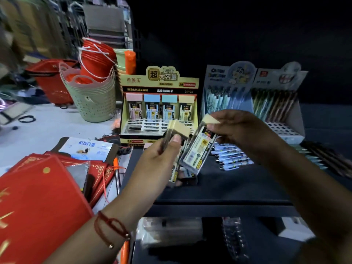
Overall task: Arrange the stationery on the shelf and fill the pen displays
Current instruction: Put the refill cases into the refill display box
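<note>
Left hand [162,155]: grips a stack of lead boxes [176,130].
Right hand [242,130]: pinches one lead box [198,149], long axis tilted.
Display [159,111]: just beyond both hands, right hand nearer its yellow slot.

On the shelf [238,183] in front of me, the lead-refill display box [159,105] stands at the far left. To its right stand two pen displays side by side, one [227,92] nearer the box, the other [279,103] further right. Loose pens [231,155] lie on the shelf before them. My left grip [160,161] holds refill cases [176,130] near the box; my right grip [242,130] holds another case [199,147] just beside them. Stacked baskets [91,96] sit far left, folders [42,197] near left.
</note>
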`<move>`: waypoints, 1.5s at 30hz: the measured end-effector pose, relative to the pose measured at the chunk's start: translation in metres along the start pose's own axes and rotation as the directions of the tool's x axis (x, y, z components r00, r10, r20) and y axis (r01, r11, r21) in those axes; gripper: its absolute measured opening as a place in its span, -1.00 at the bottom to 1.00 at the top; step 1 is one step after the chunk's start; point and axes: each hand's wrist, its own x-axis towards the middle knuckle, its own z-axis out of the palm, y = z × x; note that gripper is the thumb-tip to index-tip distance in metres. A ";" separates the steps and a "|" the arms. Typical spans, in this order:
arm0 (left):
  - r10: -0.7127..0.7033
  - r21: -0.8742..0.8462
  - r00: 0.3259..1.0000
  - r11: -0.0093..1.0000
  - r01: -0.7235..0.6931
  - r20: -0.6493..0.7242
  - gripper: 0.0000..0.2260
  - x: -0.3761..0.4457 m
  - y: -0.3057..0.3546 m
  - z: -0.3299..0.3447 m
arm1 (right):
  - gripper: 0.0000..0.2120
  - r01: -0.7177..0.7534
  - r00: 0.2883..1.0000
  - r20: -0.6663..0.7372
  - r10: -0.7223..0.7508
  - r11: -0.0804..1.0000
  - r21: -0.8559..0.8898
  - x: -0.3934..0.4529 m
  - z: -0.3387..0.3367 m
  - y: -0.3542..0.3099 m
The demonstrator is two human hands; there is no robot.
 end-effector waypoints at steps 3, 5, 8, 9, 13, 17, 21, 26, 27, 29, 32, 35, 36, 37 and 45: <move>0.217 0.324 0.976 0.924 -0.204 -0.003 -0.81 0.012 -0.007 -0.014 | -0.87 0.029 0.993 -0.116 -0.012 0.989 0.144 0.012 -0.010 0.003; 0.278 0.518 0.960 0.817 -0.252 0.028 -0.74 0.017 -0.010 -0.023 | -0.89 0.057 0.979 -0.205 -0.019 0.981 0.183 0.018 -0.009 0.004; 0.346 0.717 0.938 0.645 -0.264 0.034 -0.50 0.020 -0.010 -0.028 | -0.87 0.147 0.939 -0.328 -0.104 0.983 0.110 0.026 -0.003 0.005; 0.364 0.763 0.930 0.586 -0.271 0.050 -0.44 0.021 -0.011 -0.028 | -0.86 0.192 0.918 -0.363 -0.157 0.979 0.062 0.029 -0.001 0.006; 0.388 0.854 0.912 0.422 -0.305 0.134 -0.35 0.026 -0.014 -0.029 | -0.89 0.277 0.855 -0.403 -0.327 0.944 -0.177 0.042 0.016 0.009; 0.374 0.883 0.907 0.334 -0.329 0.196 -0.38 0.026 -0.015 -0.031 | -0.85 0.345 0.855 -0.328 -0.401 0.913 -0.218 0.055 0.030 0.008; 0.402 0.871 0.889 0.329 -0.366 0.221 -0.35 0.028 -0.012 -0.037 | -0.85 0.286 0.871 -0.229 -0.435 0.827 -0.484 0.063 0.031 0.001; 0.442 0.845 0.874 0.370 -0.385 0.205 -0.40 0.027 -0.014 -0.043 | -0.79 0.311 0.895 -0.075 -0.440 0.736 -0.601 0.072 0.030 -0.009; 0.445 0.844 0.872 0.372 -0.386 0.203 -0.40 0.028 -0.014 -0.044 | -0.78 0.325 0.898 -0.041 -0.439 0.722 -0.610 0.074 0.031 -0.012; 0.451 0.842 0.871 0.378 -0.384 0.195 -0.39 0.029 -0.014 -0.046 | -0.77 0.331 0.907 0.011 -0.422 0.696 -0.638 0.081 0.034 -0.019; 0.440 0.834 0.876 0.396 -0.385 0.195 -0.40 0.030 -0.013 -0.046 | -0.77 0.320 0.919 0.060 -0.388 0.649 -0.690 0.092 0.034 -0.023; 0.445 0.836 0.872 0.385 -0.391 0.204 -0.39 0.031 -0.011 -0.043 | -0.78 0.298 0.929 0.059 -0.365 0.647 -0.702 0.101 0.033 -0.019; 0.446 0.840 0.871 0.377 -0.391 0.206 -0.39 0.031 -0.010 -0.042 | -0.78 0.292 0.927 0.048 -0.372 0.635 -0.715 0.103 0.034 -0.017; 0.445 0.843 0.871 0.371 -0.390 0.207 -0.39 0.032 -0.010 -0.041 | -0.77 0.281 0.922 0.029 -0.385 0.616 -0.736 0.105 0.035 -0.016; 0.454 0.833 0.866 0.379 -0.403 0.212 -0.38 0.035 -0.011 -0.038 | -0.65 0.246 0.848 0.130 -0.514 0.165 -0.955 0.117 0.041 0.009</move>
